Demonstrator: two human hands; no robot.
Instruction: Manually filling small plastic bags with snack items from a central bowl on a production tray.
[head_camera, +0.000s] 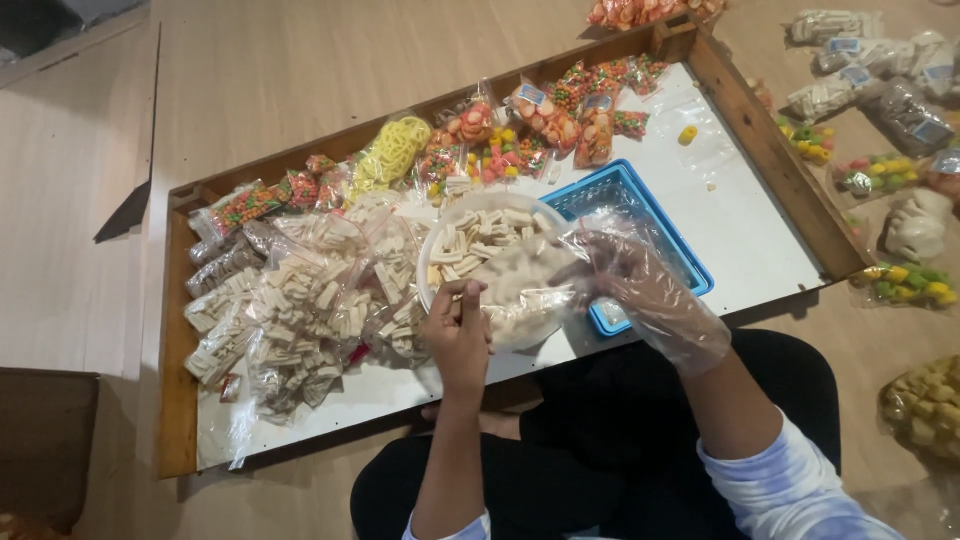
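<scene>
My left hand (458, 335) is closed on the edge of a clear plastic bag (520, 285), pinching it at the near rim of the white bowl (440, 240). My right hand (640, 285) wears a thin transparent glove and holds the other side of the same bag; its fingers are bent around the plastic at 3 o'clock from the bowl. The bag is partly filled with pale stick snacks and lies over the near half of the bowl. The bowl itself has more of these sticks (480, 240).

At 9 o'clock from the bowl lies a heap of filled bags with the same pale sticks (290, 310). Just behind my right hand, at 1 o'clock, stands a blue plastic basket (610, 195). Farther, at 12 o'clock, a row of bags with colourful snacks (500, 140) lies along the far wall of the wooden tray (770, 150).
</scene>
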